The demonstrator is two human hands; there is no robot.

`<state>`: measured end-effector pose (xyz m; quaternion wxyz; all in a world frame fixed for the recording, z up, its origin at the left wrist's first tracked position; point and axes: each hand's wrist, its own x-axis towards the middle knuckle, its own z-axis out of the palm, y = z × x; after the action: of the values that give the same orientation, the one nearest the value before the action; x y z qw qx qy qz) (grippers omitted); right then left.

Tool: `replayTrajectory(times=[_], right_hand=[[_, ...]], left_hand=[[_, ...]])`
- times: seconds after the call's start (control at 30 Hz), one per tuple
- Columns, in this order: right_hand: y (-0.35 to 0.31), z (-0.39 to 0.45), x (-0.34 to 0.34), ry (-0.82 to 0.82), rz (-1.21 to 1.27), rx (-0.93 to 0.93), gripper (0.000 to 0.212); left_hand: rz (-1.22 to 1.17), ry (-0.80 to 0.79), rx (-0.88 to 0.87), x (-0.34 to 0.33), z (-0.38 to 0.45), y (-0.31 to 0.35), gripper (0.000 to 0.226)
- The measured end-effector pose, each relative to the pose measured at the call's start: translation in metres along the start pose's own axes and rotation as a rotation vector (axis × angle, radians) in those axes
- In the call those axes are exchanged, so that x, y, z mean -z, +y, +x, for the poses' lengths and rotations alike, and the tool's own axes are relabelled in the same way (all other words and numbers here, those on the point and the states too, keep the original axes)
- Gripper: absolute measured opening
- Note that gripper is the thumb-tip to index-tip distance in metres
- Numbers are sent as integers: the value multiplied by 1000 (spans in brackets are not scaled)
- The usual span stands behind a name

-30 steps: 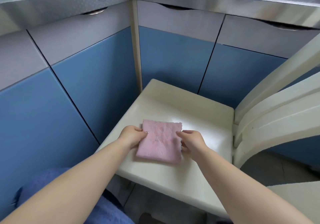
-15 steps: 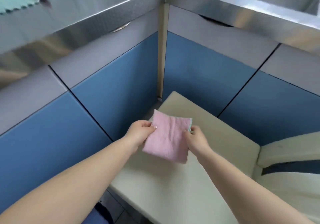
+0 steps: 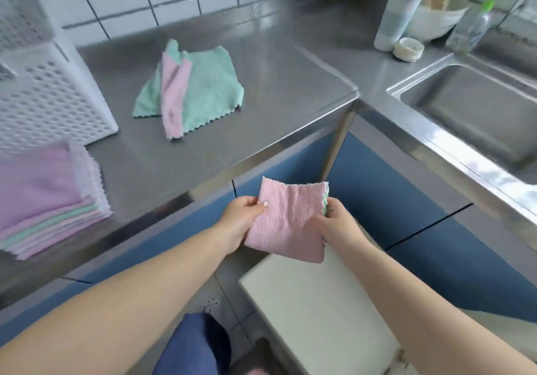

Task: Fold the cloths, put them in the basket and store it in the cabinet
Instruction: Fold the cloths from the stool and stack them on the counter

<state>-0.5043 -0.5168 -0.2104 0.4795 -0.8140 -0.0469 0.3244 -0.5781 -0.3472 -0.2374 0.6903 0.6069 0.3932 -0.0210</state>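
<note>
I hold a folded pink cloth [image 3: 289,220] in the air, above the cream chair seat [image 3: 319,310] and in front of the steel counter's edge. My left hand [image 3: 242,219] pinches its left side, and my right hand [image 3: 334,220] grips its right side, where a green layer shows. On the counter lies a loose heap of green and pink cloths [image 3: 191,90]. A stack of folded pink and green cloths [image 3: 49,197] sits at the counter's left. Behind that stack stands the white perforated basket [image 3: 40,90].
The steel counter [image 3: 290,84] turns a corner to a sink [image 3: 476,113] at the right. A bottle [image 3: 395,17], a white bowl [image 3: 436,17], a small round tub [image 3: 408,49] and a clear bottle [image 3: 472,26] stand by the tiled wall. Blue cabinet doors [image 3: 392,200] are below.
Both hands lifted the pink cloth off the chair seat and raised it toward the counter. The view tilted up, so the countertop, basket and cloth piles came into sight.
</note>
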Motion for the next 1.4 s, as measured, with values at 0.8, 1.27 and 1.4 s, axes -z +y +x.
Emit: replayTrajectory(times=[0.8,1.27,1.4], right_hand=[[-247,9,-312,-558,-188,168,28],[-249,21,-336,-496,-376,130,36],[-253,20,-337,-482,-500,152,48]], left_hand=[[-76,377,77,394,-97,74,7],[-222,354,173,419,-75,56,13],[-258,302,211,425,-75,48,15]])
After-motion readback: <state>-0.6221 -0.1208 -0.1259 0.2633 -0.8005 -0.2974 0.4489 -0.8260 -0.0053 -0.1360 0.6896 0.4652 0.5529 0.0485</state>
